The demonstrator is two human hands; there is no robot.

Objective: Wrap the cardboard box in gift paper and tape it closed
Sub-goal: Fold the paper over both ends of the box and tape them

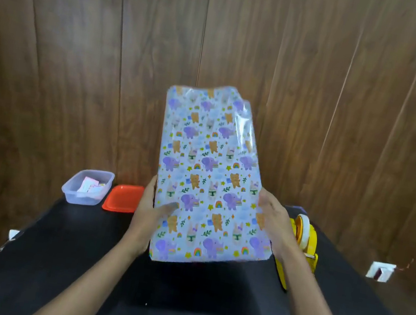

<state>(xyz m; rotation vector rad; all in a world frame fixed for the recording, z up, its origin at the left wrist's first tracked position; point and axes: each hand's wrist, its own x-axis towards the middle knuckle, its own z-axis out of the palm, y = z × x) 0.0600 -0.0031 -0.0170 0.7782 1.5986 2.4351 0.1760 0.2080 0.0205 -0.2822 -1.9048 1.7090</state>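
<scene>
The box (206,173) is covered in pale blue gift paper printed with purple elephants, bears and rainbows. It is lifted off the black table (70,238) and stands on end, tilted away from me. My left hand (147,216) grips its lower left edge, thumb on the front face. On the lower right edge sits my right hand (272,221). The paper at the top end looks loose and glossy. No cardboard shows.
A yellow tape dispenser (302,243) with a roll of clear tape stands on the table just right of my right hand. At the back left are a clear plastic tub (87,187) with small cards and an orange lid (123,198). A wood-panelled wall is behind.
</scene>
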